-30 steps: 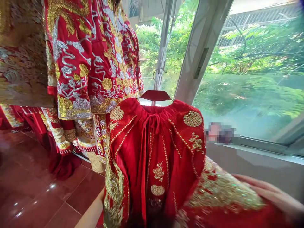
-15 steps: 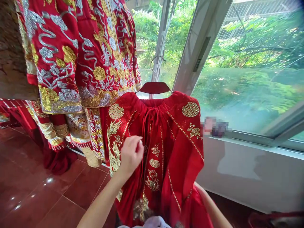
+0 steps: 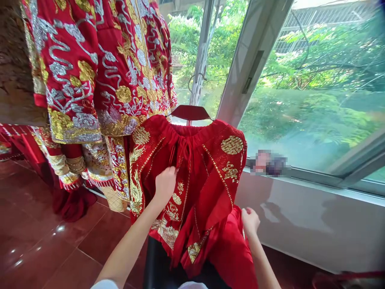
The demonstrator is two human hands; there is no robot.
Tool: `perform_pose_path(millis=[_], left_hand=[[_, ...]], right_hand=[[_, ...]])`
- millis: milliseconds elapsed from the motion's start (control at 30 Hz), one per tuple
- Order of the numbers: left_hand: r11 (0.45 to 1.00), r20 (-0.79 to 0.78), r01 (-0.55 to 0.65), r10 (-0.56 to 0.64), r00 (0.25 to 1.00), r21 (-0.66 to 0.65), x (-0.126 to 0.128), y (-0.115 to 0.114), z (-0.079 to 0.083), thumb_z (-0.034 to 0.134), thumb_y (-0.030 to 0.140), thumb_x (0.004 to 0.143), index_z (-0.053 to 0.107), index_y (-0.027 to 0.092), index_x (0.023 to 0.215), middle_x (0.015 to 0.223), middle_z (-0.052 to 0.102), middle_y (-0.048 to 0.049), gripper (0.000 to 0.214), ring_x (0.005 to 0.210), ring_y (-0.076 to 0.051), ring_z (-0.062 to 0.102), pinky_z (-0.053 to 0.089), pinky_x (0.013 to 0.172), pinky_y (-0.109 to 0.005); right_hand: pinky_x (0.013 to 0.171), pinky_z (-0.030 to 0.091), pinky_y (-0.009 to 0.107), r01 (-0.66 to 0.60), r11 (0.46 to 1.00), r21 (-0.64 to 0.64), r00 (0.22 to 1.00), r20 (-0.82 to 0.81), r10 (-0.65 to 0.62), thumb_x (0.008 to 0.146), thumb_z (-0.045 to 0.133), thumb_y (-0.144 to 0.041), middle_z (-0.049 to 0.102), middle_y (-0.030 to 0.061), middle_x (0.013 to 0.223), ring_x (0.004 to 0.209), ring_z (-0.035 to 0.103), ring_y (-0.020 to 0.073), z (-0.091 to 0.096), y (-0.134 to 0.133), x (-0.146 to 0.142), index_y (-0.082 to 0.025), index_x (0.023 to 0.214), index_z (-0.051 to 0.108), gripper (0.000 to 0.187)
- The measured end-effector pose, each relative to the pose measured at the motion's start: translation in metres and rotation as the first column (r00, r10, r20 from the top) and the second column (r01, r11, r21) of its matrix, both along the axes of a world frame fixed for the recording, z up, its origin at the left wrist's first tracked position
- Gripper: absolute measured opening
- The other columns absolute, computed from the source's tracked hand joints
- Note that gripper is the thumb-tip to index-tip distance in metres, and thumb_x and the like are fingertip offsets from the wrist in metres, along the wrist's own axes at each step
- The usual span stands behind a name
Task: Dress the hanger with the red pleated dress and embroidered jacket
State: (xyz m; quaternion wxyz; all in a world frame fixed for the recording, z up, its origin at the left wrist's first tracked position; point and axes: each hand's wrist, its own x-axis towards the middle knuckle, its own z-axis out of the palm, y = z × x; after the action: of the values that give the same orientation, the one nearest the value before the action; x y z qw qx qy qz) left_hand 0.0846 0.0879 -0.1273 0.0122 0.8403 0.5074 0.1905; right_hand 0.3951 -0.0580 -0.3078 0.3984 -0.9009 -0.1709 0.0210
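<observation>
A red skirt (image 3: 218, 176) with gold embroidery, beaded lines and a gathered drawstring top hangs from a dark red hanger (image 3: 191, 112). At its front, just below the tied cords (image 3: 184, 149), my left hand (image 3: 166, 185) is closed on the cloth; whether a cord is also between the fingers is hidden. Lower down on the right, my right hand (image 3: 250, 220) pinches the skirt's side edge and holds it out. The front panels spread apart at the bottom, over a smooth red under-layer (image 3: 231, 249).
Red jackets (image 3: 120, 80) heavy with gold and silver embroidery hang close on the left. Behind the hanger are window frames (image 3: 255, 60), with a sill and a white wall (image 3: 288, 224) to the right. A black surface (image 3: 158, 261) shows beneath the skirt, above tiled floor (image 3: 63, 257).
My right hand has come out from behind the skirt, drawing its side edge outward. The skirt has shifted left and its lower panels have lifted and parted. My left hand stays at the front.
</observation>
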Motion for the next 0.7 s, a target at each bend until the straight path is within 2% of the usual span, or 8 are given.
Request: perform_pose_path(millis=[133, 167, 233, 300, 400, 500, 567, 700], left_hand=[[0.978, -0.186, -0.019, -0.021, 0.982, -0.209, -0.033, -0.023, -0.066, 0.050, 0.004, 0.083, 0.069, 0.014, 0.074, 0.074, 0.071, -0.0117, 0.023, 0.071, -0.026, 0.071, 0.048, 0.056, -0.030], [0.971, -0.219, -0.026, -0.028, 0.975, -0.239, -0.040, -0.028, -0.075, 0.053, 0.001, 0.079, 0.069, 0.014, 0.070, 0.069, 0.070, -0.0110, 0.022, 0.068, -0.026, 0.071, 0.047, 0.054, -0.029], [0.966, -0.255, -0.012, -0.056, 0.965, -0.258, -0.050, -0.033, -0.074, 0.058, 0.002, 0.076, 0.068, 0.014, 0.066, 0.064, 0.069, -0.0092, 0.019, 0.064, -0.026, 0.070, 0.046, 0.052, -0.029], [0.971, -0.244, 0.064, -0.122, 0.962, -0.231, -0.052, -0.034, -0.044, 0.059, 0.013, 0.082, 0.068, 0.017, 0.068, 0.067, 0.069, -0.0076, 0.017, 0.066, -0.025, 0.070, 0.048, 0.055, -0.030], [0.967, -0.153, 0.240, -0.251, 0.956, -0.087, -0.038, -0.024, 0.033, 0.041, 0.036, 0.097, 0.068, 0.023, 0.092, 0.091, 0.071, -0.0052, 0.030, 0.086, -0.022, 0.067, 0.050, 0.072, -0.034], [0.866, -0.054, 0.301, -0.306, 0.951, 0.399, -0.014, -0.003, 0.099, 0.049, 0.026, 0.092, 0.057, 0.017, 0.124, 0.124, 0.060, -0.0129, 0.034, 0.117, -0.028, 0.052, 0.039, 0.101, -0.044], [0.799, -0.083, 0.349, -0.356, 0.931, 0.489, -0.003, 0.015, 0.121, 0.054, 0.021, 0.087, 0.050, 0.015, 0.133, 0.129, 0.057, -0.0142, 0.047, 0.122, -0.028, 0.046, 0.026, 0.110, -0.050], [0.830, -0.164, 0.423, -0.390, 0.906, 0.365, -0.008, 0.038, 0.124, 0.049, 0.013, 0.084, 0.065, 0.019, 0.115, 0.107, 0.064, -0.0092, 0.036, 0.109, -0.026, 0.051, 0.027, 0.103, -0.052]], right_hand=[[0.103, 0.043, 0.045, 0.072, 0.931, 0.357, 0.925, 0.325, -0.196, 0.089, 0.036, -0.029, 0.059, 0.0175, 0.127, 0.120, 0.057, 0.0267, 0.095, 0.019, -0.033, -0.011, 0.131, 0.048, 0.048], [0.106, 0.041, 0.041, 0.003, 0.904, 0.427, 0.881, 0.426, -0.204, 0.090, 0.039, -0.031, 0.059, 0.0126, 0.129, 0.122, 0.054, 0.0227, 0.122, 0.022, -0.047, -0.015, 0.128, 0.051, 0.042], [0.102, 0.044, 0.042, -0.385, 0.750, 0.538, 0.635, 0.744, -0.207, 0.087, 0.051, -0.025, 0.068, 0.0101, 0.111, 0.108, 0.062, 0.0222, 0.174, 0.029, -0.078, -0.017, 0.110, 0.061, 0.026], [0.098, 0.046, 0.040, -0.706, 0.618, 0.346, 0.347, 0.930, -0.124, 0.085, 0.054, -0.017, 0.070, 0.0062, 0.105, 0.101, 0.064, 0.0195, 0.219, 0.040, -0.106, -0.020, 0.110, 0.061, 0.026], [0.103, 0.040, 0.042, -0.839, 0.544, 0.007, 0.144, 0.967, 0.210, 0.087, 0.051, -0.016, 0.067, 0.0067, 0.118, 0.115, 0.056, 0.0219, 0.266, 0.067, -0.132, -0.020, 0.115, 0.061, 0.030], [0.101, 0.038, 0.045, -0.823, 0.506, -0.256, 0.042, 0.862, 0.504, 0.086, 0.052, -0.021, 0.067, 0.0102, 0.117, 0.111, 0.056, 0.0255, 0.287, 0.100, -0.139, -0.015, 0.124, 0.058, 0.039], [0.096, 0.037, 0.046, -0.784, 0.519, -0.340, 0.041, 0.806, 0.590, 0.084, 0.053, -0.019, 0.068, 0.0128, 0.111, 0.103, 0.056, 0.0269, 0.291, 0.115, -0.138, -0.010, 0.125, 0.058, 0.042], [0.087, 0.034, 0.042, -0.734, 0.522, -0.433, 0.035, 0.744, 0.667, 0.084, 0.045, -0.010, 0.069, 0.0097, 0.092, 0.089, 0.055, 0.0229, 0.294, 0.121, -0.134, -0.013, 0.102, 0.070, 0.030]])
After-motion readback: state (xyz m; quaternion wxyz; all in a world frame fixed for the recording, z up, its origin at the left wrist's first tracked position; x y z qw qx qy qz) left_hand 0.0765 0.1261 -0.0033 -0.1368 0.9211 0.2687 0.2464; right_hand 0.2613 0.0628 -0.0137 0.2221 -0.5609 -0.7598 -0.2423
